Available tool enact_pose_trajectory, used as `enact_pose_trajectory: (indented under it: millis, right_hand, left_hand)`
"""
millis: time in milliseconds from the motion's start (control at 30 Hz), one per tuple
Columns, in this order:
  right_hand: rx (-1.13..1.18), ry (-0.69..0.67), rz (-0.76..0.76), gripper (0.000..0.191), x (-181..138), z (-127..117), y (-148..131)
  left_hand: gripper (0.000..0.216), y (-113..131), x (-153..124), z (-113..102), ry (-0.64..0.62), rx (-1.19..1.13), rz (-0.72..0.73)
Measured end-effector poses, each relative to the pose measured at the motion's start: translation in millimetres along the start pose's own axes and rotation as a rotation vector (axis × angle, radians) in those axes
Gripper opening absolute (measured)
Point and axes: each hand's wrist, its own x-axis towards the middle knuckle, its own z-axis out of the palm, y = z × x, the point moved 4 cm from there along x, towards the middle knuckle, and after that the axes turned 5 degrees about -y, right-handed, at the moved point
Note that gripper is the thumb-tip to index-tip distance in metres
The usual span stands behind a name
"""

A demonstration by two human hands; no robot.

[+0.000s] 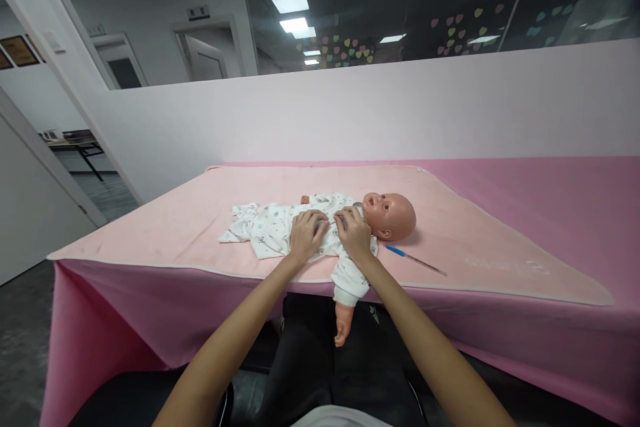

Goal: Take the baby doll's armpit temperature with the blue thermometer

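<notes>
A baby doll [393, 215] lies on its back with its head to the right, dressed in a white patterned outfit [273, 227]. Over the doll's chest, my left hand [307, 233] has its fingers curled on the front of the outfit. My right hand [354, 232] pinches the cloth nearer the neck, its fingertips partly hidden. One doll arm [343, 320] hangs over the table's front edge, below my right wrist; the other arm's hand shows on the far side. Near the doll's head lies a thin stick with a blue end [397, 251], whose kind is unclear.
Under the doll a pale pink mat [150, 233] is spread over a table with a darker pink cloth [565, 213]. Behind stands a white wall [400, 113] with a window above. A door [35, 193] is at the left. My legs are under the table edge.
</notes>
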Motion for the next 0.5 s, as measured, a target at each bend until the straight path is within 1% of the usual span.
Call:
enact_pose_trajectory:
  millis: [300,433,500]
  right_hand:
    - [-0.016,-0.053,0.023,0.018,0.0,3.1,2.1]
    - [-0.01,-0.044,0.033,0.022,-0.3,1.8,2.0]
    - [-0.006,-0.038,0.043,0.023,-0.2,0.9,2.7]
  left_hand:
    - [0.017,3.6,-0.3,0.5,0.006,0.057,0.032]
    - [0.015,7.6,-2.8,-4.9,0.062,0.078,0.033]
    - [0.014,3.7,-5.4,-10.4,0.102,0.079,-0.002]
